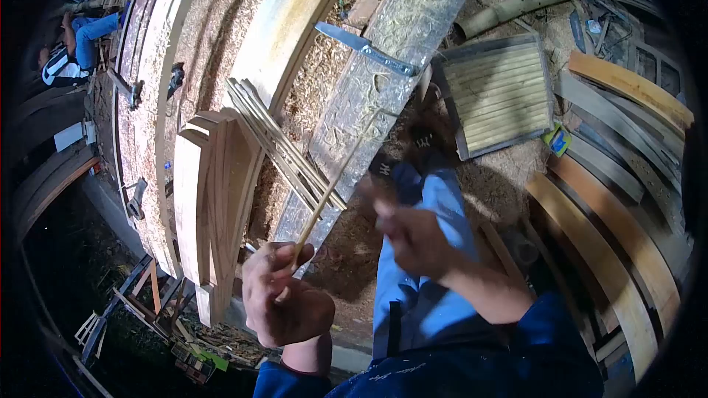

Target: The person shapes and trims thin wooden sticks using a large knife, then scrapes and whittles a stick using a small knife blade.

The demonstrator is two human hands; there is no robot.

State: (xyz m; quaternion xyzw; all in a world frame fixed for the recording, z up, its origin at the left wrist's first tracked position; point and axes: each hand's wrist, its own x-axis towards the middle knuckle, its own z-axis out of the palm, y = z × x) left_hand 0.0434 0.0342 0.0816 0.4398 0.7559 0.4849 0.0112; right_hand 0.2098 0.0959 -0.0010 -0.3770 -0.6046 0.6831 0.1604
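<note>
My left hand (287, 291) is closed, pinching the lower end of a thin bamboo strip (335, 184) that slants up and away to the right. To its right, my right hand (417, 239) hangs above my lap; its fingertips are smeared by motion, so whether they grip anything does not show. Beyond the left hand, a loose bundle of bamboo strips (284, 147) lies across a wooden board (413, 11). A knife (369, 48) with a wide blade and dark handle rests farther up that board, among fine shavings.
Long timber planks (195, 206) and a thick pale beam (287, 26) lie at the left. A framed panel of bamboo slats (501, 96) and a bamboo pole (520, 9) are on the sawdust-covered ground. Curved boards (590, 250) stack at the right. Another person (77, 48) sits far left.
</note>
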